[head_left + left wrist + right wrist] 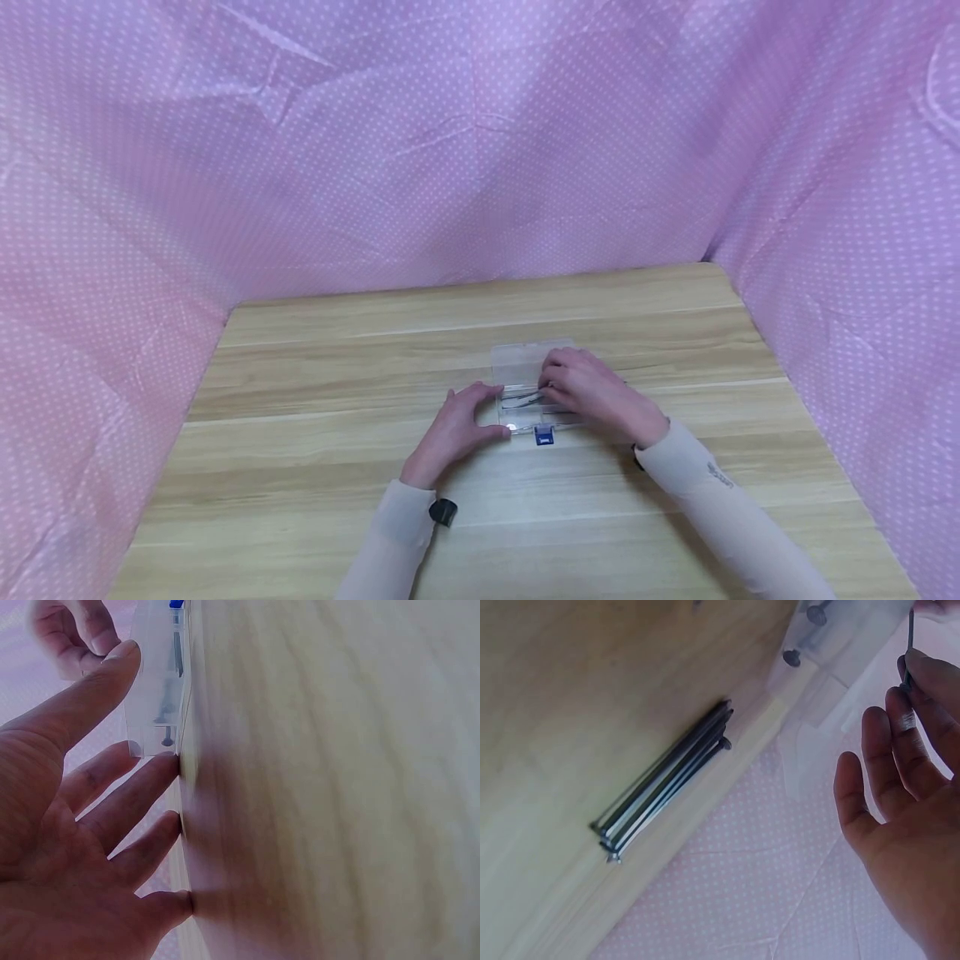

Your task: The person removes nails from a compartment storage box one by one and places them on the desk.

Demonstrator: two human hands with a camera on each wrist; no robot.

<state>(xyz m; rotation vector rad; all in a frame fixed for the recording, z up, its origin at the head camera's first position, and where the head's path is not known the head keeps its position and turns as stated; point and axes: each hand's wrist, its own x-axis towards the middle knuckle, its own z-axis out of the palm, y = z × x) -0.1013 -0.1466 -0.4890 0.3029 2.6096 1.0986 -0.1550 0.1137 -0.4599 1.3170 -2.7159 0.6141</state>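
Observation:
A clear plastic box (517, 417) lies on the table with its lid (517, 362) folded back on the far side. My left hand (453, 425) holds the box's left end between thumb and fingers; its other fingertips touch the tabletop in the left wrist view. Above the box, my right hand (588, 392) pinches a thin dark nail (910, 637) between thumb and index finger. Nails (791, 658) with flat heads show through the box wall in the right wrist view. A blue tab (543, 435) sits at the box's front edge.
Several long nails lie in a bundle (667, 780) on the table beside the box, mostly hidden behind my right hand in the head view. The wood-grain table (337, 400) is enclosed by pink dotted cloth (375, 167) at the back and sides.

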